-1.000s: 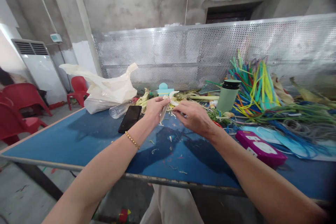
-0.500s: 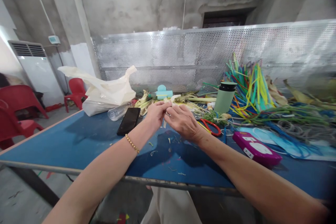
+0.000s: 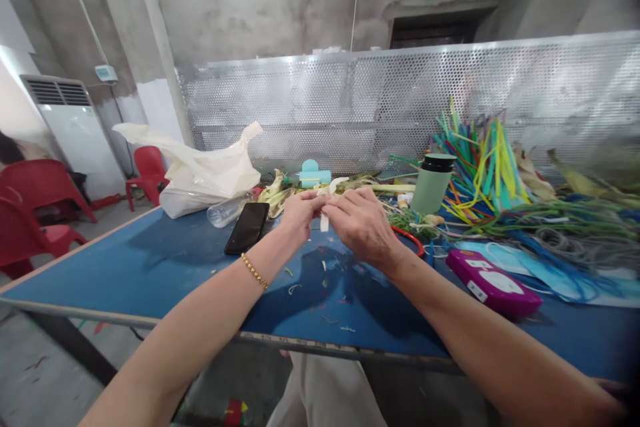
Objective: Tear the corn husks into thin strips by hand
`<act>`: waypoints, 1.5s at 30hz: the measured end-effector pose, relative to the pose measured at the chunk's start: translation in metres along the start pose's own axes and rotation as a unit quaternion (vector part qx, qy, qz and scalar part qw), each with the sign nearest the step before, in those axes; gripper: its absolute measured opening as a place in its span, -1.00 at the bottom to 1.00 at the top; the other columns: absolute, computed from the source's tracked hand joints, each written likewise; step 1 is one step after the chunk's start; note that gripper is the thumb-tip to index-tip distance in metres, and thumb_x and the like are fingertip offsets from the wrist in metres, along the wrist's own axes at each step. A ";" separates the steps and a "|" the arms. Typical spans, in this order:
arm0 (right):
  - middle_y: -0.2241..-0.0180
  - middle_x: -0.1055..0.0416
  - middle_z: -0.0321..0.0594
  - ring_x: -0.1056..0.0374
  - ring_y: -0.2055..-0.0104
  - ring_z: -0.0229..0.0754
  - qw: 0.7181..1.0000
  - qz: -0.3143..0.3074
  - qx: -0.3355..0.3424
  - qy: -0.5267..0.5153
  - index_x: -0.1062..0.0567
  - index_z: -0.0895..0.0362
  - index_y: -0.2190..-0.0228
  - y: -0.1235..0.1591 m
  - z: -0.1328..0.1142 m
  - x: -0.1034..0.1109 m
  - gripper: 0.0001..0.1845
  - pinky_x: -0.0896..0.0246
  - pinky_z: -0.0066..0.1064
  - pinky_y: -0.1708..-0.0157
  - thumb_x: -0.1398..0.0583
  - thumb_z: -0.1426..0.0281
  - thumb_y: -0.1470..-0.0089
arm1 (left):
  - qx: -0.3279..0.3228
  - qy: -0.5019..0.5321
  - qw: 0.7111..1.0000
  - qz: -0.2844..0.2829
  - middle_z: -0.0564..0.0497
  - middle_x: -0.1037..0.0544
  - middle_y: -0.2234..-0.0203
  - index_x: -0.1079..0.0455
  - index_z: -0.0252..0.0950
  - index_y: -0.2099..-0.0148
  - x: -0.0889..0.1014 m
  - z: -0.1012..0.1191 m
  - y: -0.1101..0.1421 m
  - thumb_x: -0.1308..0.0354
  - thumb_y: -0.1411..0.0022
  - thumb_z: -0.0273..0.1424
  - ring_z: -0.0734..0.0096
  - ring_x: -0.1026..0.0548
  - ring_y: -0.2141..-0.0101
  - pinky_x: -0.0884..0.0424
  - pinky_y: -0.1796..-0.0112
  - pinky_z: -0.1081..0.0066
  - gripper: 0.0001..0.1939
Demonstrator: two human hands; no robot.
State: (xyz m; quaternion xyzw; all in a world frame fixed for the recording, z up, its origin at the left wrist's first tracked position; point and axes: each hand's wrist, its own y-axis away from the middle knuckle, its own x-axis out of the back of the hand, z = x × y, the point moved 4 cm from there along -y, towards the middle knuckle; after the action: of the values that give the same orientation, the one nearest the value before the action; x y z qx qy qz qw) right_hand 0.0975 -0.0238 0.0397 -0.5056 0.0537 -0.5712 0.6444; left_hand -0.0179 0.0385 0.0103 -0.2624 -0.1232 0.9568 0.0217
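Note:
My left hand (image 3: 300, 213) and my right hand (image 3: 363, 223) meet over the middle of the blue table (image 3: 165, 280). Both are closed, fingertips pinched on a pale, husk-like strip (image 3: 325, 221). One flat end of it hangs below the fingers, and a curled whitish piece (image 3: 340, 183) shows just above them. Where the fingers press together, the strip is hidden. Behind the hands lie dry husks and stalks (image 3: 276, 195). Red-handled scissors (image 3: 411, 239) lie partly covered by my right hand.
To the left are a black phone (image 3: 249, 228), a clear bottle (image 3: 225, 211) and a white plastic bag (image 3: 210, 173). A green tumbler (image 3: 433, 185), a bundle of coloured strips (image 3: 485, 167), a purple box (image 3: 493, 283) and tangled cords (image 3: 565, 233) stand or lie right. Scraps dot the table.
My right hand has turned and shifted a little to the right, its knuckles higher. More of the pale strip now shows below the fingers. The view has shifted slightly.

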 end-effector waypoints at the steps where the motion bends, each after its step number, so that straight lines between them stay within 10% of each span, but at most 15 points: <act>1: 0.31 -0.49 -0.10 -0.22 0.25 -0.09 1.000 -0.008 0.014 0.017 -0.51 0.15 0.35 0.000 -0.003 -0.001 -0.71 0.04 -0.20 0.21 0.00 0.49 -0.25 | 0.005 0.008 1.000 0.001 0.06 -0.43 0.60 -0.41 -0.39 0.50 0.000 0.000 0.001 -0.39 0.24 -0.53 0.59 -0.32 0.55 -0.20 0.46 0.48 -0.78; 10: 0.33 -0.49 -0.04 -0.29 0.24 -0.07 0.998 -0.023 0.037 0.035 -0.51 0.22 0.32 0.001 -0.019 -0.015 -0.71 0.03 -0.20 0.19 0.00 0.53 -0.23 | 0.023 -0.004 1.000 0.018 0.03 -0.46 0.59 -0.39 -0.40 0.48 0.000 0.004 0.005 -0.36 0.17 -0.54 0.56 -0.36 0.56 -0.22 0.48 0.48 -0.81; 17: 0.40 -0.53 -0.17 -0.35 0.34 -0.18 0.989 0.045 -0.105 -0.089 -0.52 0.13 0.38 0.003 -0.002 -0.009 -0.75 0.00 -0.28 0.27 -0.07 0.41 -0.24 | -0.028 -0.024 0.999 0.003 0.02 -0.48 0.57 -0.44 -0.41 0.46 0.000 0.007 0.003 -0.39 0.22 -0.50 0.54 -0.38 0.52 -0.27 0.41 0.45 -0.78; 26: 0.50 -0.49 -0.24 -0.30 0.49 -0.23 0.901 0.102 -0.322 -0.273 -0.55 0.13 0.44 0.011 0.036 -0.016 -0.80 -0.13 -0.38 0.43 -0.19 0.29 -0.10 | -0.042 -0.081 0.996 -0.020 0.00 -0.53 0.52 -0.51 -0.37 0.44 -0.006 0.008 0.008 -0.40 0.20 -0.40 0.52 -0.39 0.49 -0.26 0.40 0.44 -0.79; 36: 0.52 -0.45 -0.21 -0.31 0.48 -0.21 0.849 0.124 -0.393 -0.330 -0.48 0.14 0.50 0.018 0.050 -0.030 -0.79 -0.20 -0.38 0.45 -0.18 0.27 -0.04 | -0.034 -0.091 0.994 -0.050 -0.02 -0.53 0.52 -0.51 -0.37 0.43 -0.010 0.008 0.010 -0.42 0.19 -0.38 0.49 -0.40 0.48 -0.26 0.39 0.42 -0.77; 45: 0.53 -0.41 -0.25 -0.30 0.52 -0.22 0.862 0.124 -0.400 -0.286 -0.31 0.09 0.51 0.021 0.047 -0.035 -0.79 -0.16 -0.39 0.47 -0.14 0.25 -0.07 | 0.009 -0.082 0.993 -0.089 0.02 -0.52 0.53 -0.48 -0.36 0.44 -0.012 0.004 0.011 -0.43 0.19 -0.39 0.49 -0.43 0.50 -0.25 0.41 0.42 -0.76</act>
State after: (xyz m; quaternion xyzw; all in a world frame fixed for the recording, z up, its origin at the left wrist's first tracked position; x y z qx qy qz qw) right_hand 0.1308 0.0284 0.0296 -0.8503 0.1529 -0.2458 0.4394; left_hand -0.0094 0.0261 0.0172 -0.1708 -0.1387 0.9705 0.0987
